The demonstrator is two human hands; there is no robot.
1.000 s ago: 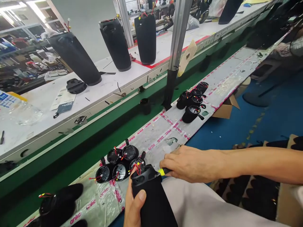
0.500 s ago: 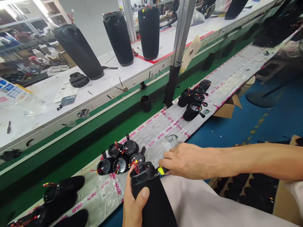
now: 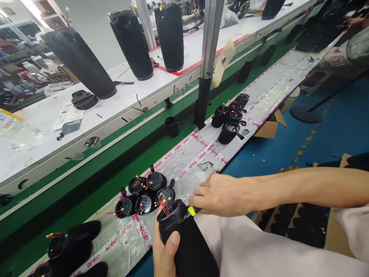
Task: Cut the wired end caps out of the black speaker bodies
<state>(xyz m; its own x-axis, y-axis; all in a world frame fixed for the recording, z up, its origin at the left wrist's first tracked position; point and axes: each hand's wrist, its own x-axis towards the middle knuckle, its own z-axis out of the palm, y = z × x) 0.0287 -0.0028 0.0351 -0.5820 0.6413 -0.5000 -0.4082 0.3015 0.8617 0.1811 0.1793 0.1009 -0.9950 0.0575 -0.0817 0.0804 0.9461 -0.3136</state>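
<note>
A black cylinder [image 3: 191, 246] with an open top rim and red wires sticking out is tilted at the lower middle. My left hand [image 3: 165, 250] is wrapped round its upper part, thumb on the near side. My right hand [image 3: 211, 196] is closed round a tool with a yellow and black handle [image 3: 192, 210]. The tool's tip is at the cylinder's rim, on the right side; the exact contact is too small to tell. Several black cylinders with wires [image 3: 145, 203] stand on the bench just beyond my left hand.
A long narrow bench [image 3: 187, 154] with pink-printed tape runs diagonally; another group of black cylinders [image 3: 229, 132] stands farther along it. Tall black cylinders [image 3: 170, 38] and a metal post [image 3: 211, 38] rise at the white shelf [image 3: 115, 104]. A cardboard box [image 3: 266, 129] lies beyond the bench.
The view has shifted slightly, so the shelf and bench appear farther left. Both hands keep their hold, and the tool is still at the cylinder's rim.
</note>
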